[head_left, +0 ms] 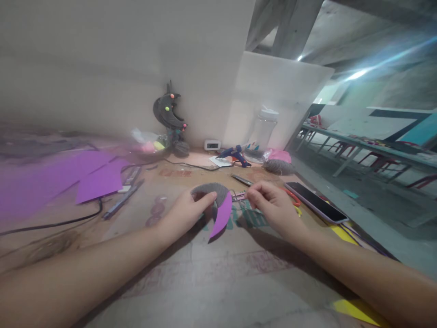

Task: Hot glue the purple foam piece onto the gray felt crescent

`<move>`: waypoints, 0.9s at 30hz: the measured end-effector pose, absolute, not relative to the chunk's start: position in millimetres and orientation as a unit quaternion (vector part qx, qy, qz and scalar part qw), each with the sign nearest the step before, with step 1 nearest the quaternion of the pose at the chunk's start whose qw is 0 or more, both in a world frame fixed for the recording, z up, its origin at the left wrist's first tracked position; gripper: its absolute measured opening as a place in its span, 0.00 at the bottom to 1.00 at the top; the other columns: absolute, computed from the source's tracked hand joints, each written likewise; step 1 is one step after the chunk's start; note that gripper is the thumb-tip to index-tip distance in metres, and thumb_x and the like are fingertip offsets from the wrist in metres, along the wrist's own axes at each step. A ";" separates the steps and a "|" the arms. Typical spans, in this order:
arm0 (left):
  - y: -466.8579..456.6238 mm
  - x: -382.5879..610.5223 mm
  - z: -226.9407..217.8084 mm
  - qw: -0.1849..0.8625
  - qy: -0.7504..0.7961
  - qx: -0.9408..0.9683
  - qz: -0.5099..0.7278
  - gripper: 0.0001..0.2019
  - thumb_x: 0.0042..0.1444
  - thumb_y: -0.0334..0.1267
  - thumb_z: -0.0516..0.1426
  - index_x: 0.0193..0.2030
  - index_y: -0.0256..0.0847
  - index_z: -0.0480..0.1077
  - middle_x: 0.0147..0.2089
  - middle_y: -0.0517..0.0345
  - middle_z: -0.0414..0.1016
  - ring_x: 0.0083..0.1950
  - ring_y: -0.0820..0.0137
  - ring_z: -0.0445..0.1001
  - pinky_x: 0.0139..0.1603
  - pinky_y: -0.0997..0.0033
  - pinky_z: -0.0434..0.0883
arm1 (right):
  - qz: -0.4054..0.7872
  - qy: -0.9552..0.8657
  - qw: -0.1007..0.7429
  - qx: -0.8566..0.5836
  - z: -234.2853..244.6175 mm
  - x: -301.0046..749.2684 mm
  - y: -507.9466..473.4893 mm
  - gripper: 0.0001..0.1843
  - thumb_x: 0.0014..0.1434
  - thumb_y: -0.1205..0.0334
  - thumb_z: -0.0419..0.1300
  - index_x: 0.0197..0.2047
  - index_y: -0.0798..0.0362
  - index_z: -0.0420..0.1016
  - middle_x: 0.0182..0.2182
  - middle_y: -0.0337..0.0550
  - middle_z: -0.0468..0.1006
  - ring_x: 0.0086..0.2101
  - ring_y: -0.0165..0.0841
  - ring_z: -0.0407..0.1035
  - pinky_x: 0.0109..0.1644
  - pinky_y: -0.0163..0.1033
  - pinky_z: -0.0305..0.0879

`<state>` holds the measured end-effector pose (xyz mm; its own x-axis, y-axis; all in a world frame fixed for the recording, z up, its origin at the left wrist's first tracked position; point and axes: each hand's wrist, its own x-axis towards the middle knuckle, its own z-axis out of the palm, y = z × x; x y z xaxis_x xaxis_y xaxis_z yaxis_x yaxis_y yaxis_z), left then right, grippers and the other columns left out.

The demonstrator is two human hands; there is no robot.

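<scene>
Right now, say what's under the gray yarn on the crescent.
Purple surface shows where the gray yarn ends on the crescent; beneath the yarn itself, everything is covered. The left hand also hides some.

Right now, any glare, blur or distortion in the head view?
Head view, upper right: a bright light flares into a bluish streak; head view, left: purple sheets smear and stretch toward the edge; head view, centre: the grey-and-purple crescent looks sharper; head view, lower right: a soft shadow lies below the right hand.
</scene>
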<state>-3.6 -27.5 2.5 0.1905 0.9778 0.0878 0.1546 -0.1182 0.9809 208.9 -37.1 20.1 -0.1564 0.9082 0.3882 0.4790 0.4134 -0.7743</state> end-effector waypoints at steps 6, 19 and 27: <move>-28.8 -3.6 4.8 0.483 0.474 0.570 0.465 0.10 0.53 0.44 0.59 0.29 0.39 0.73 0.22 0.63 0.72 0.24 0.72 0.67 0.27 0.74 0.62 | 0.341 -0.718 0.376 -0.476 9.5 200.6 -42.4 0.07 0.59 0.59 0.58 0.30 0.52 0.70 0.24 0.36 0.74 0.26 0.29 0.68 0.32 0.35 0.63; -26.6 -6.6 0.6 0.452 0.431 0.651 0.432 0.13 0.55 0.48 0.57 0.28 0.40 0.71 0.23 0.62 0.73 0.28 0.70 0.70 0.32 0.73 0.65 | 0.351 -0.715 0.383 -0.468 4.4 194.5 -43.0 0.10 0.59 0.55 0.59 0.33 0.53 0.69 0.22 0.34 0.70 0.23 0.27 0.64 0.28 0.33 0.60; -31.1 -8.1 -1.8 0.554 0.365 0.649 0.372 0.16 0.55 0.53 0.56 0.33 0.40 0.72 0.25 0.59 0.75 0.27 0.70 0.73 0.29 0.73 0.66 | -0.064 -0.872 0.310 -0.374 8.7 213.1 -36.2 0.06 0.54 0.69 0.56 0.27 0.51 0.67 0.20 0.36 0.69 0.22 0.27 0.58 0.26 0.34 0.50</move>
<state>-8.1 -31.1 -1.8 0.4556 0.8867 0.0789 0.0617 -0.1199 0.9909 213.1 -36.2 8.7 -0.5287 0.6123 0.5878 0.6913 0.7125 -0.1203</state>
